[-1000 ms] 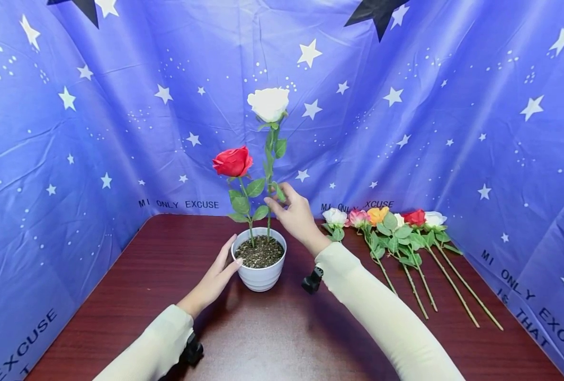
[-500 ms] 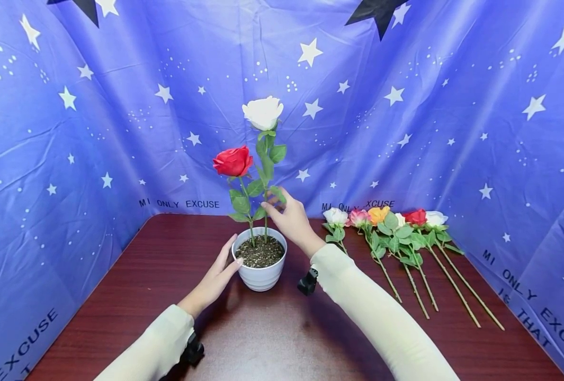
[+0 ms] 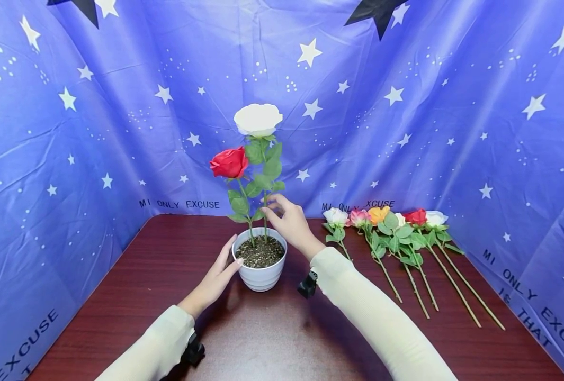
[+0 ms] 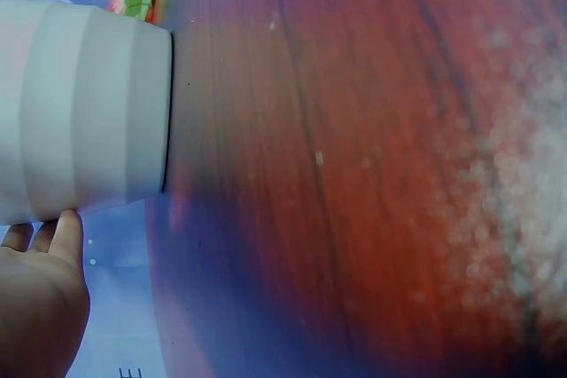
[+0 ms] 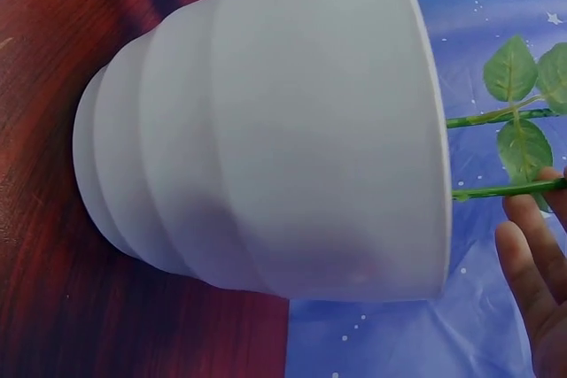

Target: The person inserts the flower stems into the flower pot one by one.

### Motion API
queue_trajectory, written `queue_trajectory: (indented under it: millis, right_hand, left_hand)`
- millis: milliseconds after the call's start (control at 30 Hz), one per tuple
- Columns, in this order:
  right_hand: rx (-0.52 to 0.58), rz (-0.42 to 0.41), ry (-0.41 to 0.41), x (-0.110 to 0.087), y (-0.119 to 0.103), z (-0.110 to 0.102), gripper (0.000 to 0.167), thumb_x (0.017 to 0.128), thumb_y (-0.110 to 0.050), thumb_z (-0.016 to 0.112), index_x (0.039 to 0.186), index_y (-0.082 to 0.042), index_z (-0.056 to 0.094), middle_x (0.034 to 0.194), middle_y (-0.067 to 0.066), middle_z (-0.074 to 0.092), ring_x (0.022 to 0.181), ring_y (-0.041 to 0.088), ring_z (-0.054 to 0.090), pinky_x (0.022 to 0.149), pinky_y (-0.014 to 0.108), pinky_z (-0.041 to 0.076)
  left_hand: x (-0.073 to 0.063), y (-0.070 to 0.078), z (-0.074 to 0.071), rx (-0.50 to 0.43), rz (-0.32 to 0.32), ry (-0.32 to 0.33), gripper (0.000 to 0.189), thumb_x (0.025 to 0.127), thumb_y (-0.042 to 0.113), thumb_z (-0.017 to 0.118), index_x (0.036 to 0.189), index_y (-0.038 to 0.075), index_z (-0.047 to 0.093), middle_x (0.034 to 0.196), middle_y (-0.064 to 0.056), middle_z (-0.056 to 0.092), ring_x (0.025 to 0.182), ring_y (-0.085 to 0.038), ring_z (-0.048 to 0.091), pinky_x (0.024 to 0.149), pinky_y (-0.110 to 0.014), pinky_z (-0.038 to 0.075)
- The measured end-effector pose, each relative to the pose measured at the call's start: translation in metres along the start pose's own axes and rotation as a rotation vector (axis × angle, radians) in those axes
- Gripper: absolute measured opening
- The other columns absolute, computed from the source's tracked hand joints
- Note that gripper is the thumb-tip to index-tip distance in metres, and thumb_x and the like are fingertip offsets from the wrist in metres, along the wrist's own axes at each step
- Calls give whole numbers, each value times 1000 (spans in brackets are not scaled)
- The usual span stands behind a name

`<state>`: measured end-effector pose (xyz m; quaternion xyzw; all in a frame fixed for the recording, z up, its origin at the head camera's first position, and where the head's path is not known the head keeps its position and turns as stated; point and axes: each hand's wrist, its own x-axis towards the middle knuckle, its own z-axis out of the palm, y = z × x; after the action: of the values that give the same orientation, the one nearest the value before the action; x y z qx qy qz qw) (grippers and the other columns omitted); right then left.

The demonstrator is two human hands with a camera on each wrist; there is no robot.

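A white rose (image 3: 258, 120) stands upright in a ribbed white flowerpot (image 3: 260, 278), its stem down in the soil (image 3: 261, 253). To its left is a shorter red rose (image 3: 229, 162), planted in the same pot. My left hand (image 3: 217, 278) lies against the pot's left side, fingers extended and thumb by the rim; the left wrist view shows straight fingers (image 4: 66, 235) touching the wall. Above the rim my right hand (image 3: 288, 219) holds the white rose's stem (image 5: 496, 190) between thumb and fingers, below most of its leaves.
Several loose roses lie on the right of the dark red wooden table (image 3: 158, 270), among them an orange rose (image 3: 378, 215) and a red rose (image 3: 414, 217). Blue star-printed cloth (image 3: 205, 63) encloses the table at the back and sides.
The white rose has come lower and a little left, and its bloom and leaves have turned. My right hand has moved slightly down its stem. The left hand stays at the pot.
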<state>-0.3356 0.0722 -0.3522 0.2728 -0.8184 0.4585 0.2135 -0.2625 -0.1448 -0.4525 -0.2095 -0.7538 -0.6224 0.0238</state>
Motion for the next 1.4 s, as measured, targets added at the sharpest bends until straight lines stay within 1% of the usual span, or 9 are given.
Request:
queue_trajectory:
  millis: [100, 233, 433, 700, 833, 967, 1100, 1233, 1400]
  right_hand:
    - [25, -1, -6, -1, 1, 1, 15, 97, -19, 68, 112, -13, 67, 101, 0, 76, 88, 12, 71, 79, 32, 55]
    - [55, -9, -3, -3, 3, 1, 14, 97, -16, 68, 110, -11, 68, 103, 1, 76, 86, 15, 72, 79, 32, 56]
    - [18, -15, -9, -4, 4, 1, 14, 96, -17, 70, 107, -9, 69, 92, 1, 76, 80, 14, 71, 75, 34, 56]
    - [52, 51, -30, -6, 7, 0, 19, 94, -20, 73, 108, -8, 68, 87, 1, 75, 73, 12, 71, 66, 29, 56]
    - [37, 72, -47, -6, 9, 0, 20, 93, -23, 74, 106, -9, 68, 88, -1, 75, 75, 10, 71, 69, 30, 57]
    - [-6, 73, -51, -6, 11, 3, 15, 91, -22, 76, 98, -12, 67, 85, -3, 75, 77, 9, 70, 72, 31, 56]
    - [-17, 79, -43, -8, 14, 5, 12, 91, -23, 76, 91, -16, 66, 82, -7, 75, 78, 7, 69, 71, 31, 55]
    - [-31, 61, -31, -9, 16, 5, 15, 92, -24, 76, 88, -16, 64, 81, -5, 74, 75, 8, 69, 68, 31, 54]
    - [-14, 53, -22, -9, 17, 7, 14, 92, -23, 75, 96, -11, 70, 89, -1, 75, 76, 11, 69, 73, 31, 56]
  left_hand:
    - [0, 0, 0, -7, 5, -5, 67, 106, 19, 50, 161, 13, 12, 165, -16, 13, 150, -31, 14, 118, -50, 18]
    - [0, 1, 0, -9, 11, -4, 68, 106, 18, 50, 161, 12, 12, 165, -16, 13, 150, -30, 14, 118, -49, 19]
    - [0, 0, 0, -11, 10, -4, 68, 106, 18, 50, 161, 12, 12, 165, -16, 13, 150, -31, 13, 118, -49, 18]
    - [1, 1, 1, -26, 18, -11, 68, 106, 16, 50, 161, 12, 11, 165, -16, 13, 150, -29, 13, 118, -46, 17]
    - [0, 1, 1, -22, 14, -3, 68, 106, 16, 50, 161, 10, 11, 165, -17, 14, 149, -31, 15, 118, -50, 19]
    - [-1, 1, 1, -15, 14, 4, 68, 106, 17, 50, 161, 9, 11, 164, -18, 15, 149, -33, 16, 117, -53, 19]
    - [-1, 0, 0, -17, 15, -1, 68, 106, 17, 50, 161, 11, 11, 165, -18, 13, 149, -32, 15, 118, -52, 18]
    - [-1, 0, 0, -19, 13, -4, 68, 106, 17, 50, 161, 11, 11, 165, -18, 13, 149, -32, 14, 118, -51, 19]
    - [-1, 1, 0, -18, 10, -1, 68, 106, 18, 50, 161, 12, 11, 165, -17, 13, 149, -32, 14, 117, -51, 19]
